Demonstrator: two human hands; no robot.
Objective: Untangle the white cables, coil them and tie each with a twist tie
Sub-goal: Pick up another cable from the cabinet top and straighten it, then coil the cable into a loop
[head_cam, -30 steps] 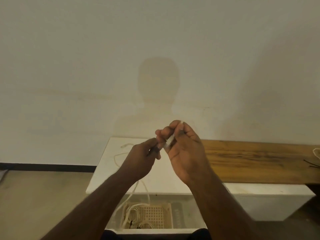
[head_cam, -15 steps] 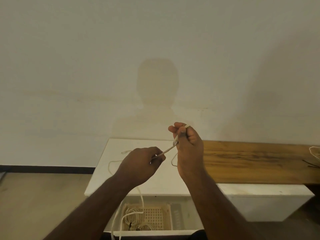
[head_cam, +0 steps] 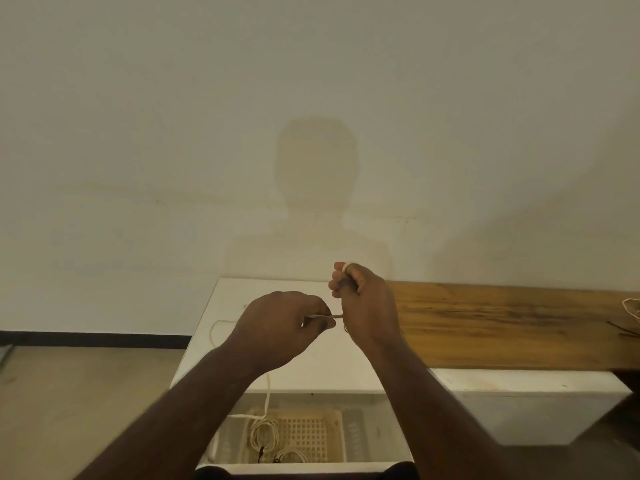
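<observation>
Left hand (head_cam: 282,327) now lower and farther from the right hand (head_cam: 363,306) than a second ago. Fingers of the left hand curled, pinching the white cable (head_cam: 322,317) at the thumb. Fingers of the right hand curled too, holding the cable's end up high, with a small white tip poking out at the top. Short bit of cable pulled straight between the two hands; a second ago, packed close together with no gap.

Rest of the cable hanging under the left hand, looping over the left edge of the white table (head_cam: 346,375), then dropping past the front edge into the basket (head_cam: 311,434) down below. More coiled white cables (head_cam: 265,434) lying in that basket, near its left side. Another bit of cable (head_cam: 632,308) at the far right end of the wooden bench (head_cam: 502,323).

Looks like a straightening pull, to get one cable free and smooth. Coiling and tying with a twist tie not yet done for this one.
</observation>
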